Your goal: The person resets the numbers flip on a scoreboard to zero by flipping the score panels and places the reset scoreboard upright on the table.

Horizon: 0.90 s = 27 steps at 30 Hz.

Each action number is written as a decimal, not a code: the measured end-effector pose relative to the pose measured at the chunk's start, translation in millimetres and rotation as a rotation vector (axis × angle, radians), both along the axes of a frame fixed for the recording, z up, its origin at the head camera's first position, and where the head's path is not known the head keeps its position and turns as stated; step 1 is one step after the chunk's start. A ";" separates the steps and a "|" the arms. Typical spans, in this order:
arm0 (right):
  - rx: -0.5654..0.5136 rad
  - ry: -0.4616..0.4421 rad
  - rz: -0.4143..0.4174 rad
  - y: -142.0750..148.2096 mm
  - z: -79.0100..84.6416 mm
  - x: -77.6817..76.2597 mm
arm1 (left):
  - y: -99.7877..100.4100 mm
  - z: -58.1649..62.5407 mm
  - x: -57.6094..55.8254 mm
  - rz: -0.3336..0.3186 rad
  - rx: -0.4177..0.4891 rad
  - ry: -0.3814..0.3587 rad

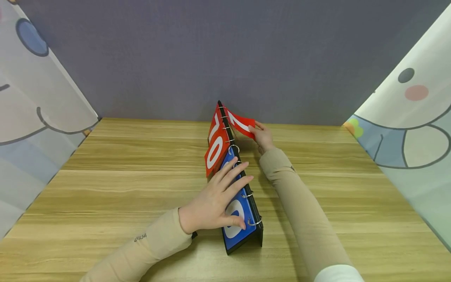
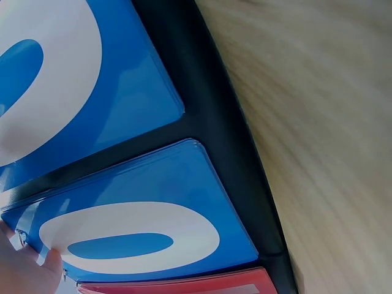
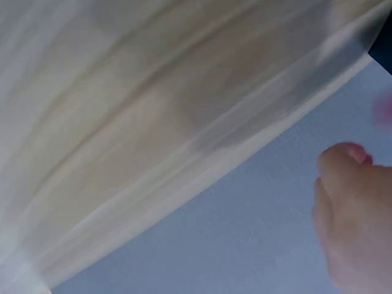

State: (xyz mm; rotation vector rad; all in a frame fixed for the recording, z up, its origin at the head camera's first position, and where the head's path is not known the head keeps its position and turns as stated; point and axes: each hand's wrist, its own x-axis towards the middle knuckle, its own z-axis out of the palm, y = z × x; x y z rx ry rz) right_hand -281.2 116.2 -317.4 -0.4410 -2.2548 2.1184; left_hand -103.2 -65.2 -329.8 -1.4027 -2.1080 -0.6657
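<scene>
A flip scoreboard (image 1: pixel 259 231) with a black tent-shaped frame stands on the table, number cards hanging from metal rings along its top. Over its near half, my left hand (image 1: pixel 213 203) spreads its straight fingers across the blue cards (image 1: pixel 230 243), fingertips close to the top ridge. My right hand (image 1: pixel 263 138) pinches the outer edge of a red card (image 1: pixel 241 124) with a white numeral, lifted out to the right at the far end. On the left face hang other red cards (image 1: pixel 215 154), one showing a 0 and tilting outward. The right wrist view shows the right hand (image 3: pixel 361 226) blurred.
The wood-grain table (image 1: pixel 123 188) extends to both sides of the scoreboard. A grey panel (image 1: pixel 225 58) rises behind the table. Cartoon-printed sheets (image 1: pixel 415 129) line the left and right sides.
</scene>
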 end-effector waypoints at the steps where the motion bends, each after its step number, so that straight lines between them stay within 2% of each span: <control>1: -0.034 -0.004 0.018 1.0 1.7 -0.1 | 0.1 0.1 0.0 0.000 0.001 -0.003; 4: -0.155 -0.008 0.056 5.3 7.1 -0.8 | 0.6 0.0 -0.3 -0.004 0.004 -0.011; 7: -0.268 0.043 0.053 9.8 13.9 -1.1 | 0.8 -0.6 -0.7 -0.006 0.002 -0.013; 14: -0.454 0.314 0.019 14.1 40.1 2.1 | 0.4 -1.6 -0.8 -0.005 0.002 -0.013; 18: -0.504 0.442 0.067 11.2 55.6 4.5 | 0.7 -0.4 -0.8 -0.005 -0.013 -0.027; 20: -0.487 0.474 0.112 6.8 60.9 5.5 | 0.8 0.0 -0.9 -0.004 -0.017 -0.028; 22: -0.412 0.494 0.187 0.9 64.0 6.5 | 1.0 0.0 -1.3 -0.003 -0.019 -0.026; 27: -0.026 0.512 0.401 -12.8 60.9 10.5 | 1.5 -0.6 -1.4 -0.005 -0.010 -0.013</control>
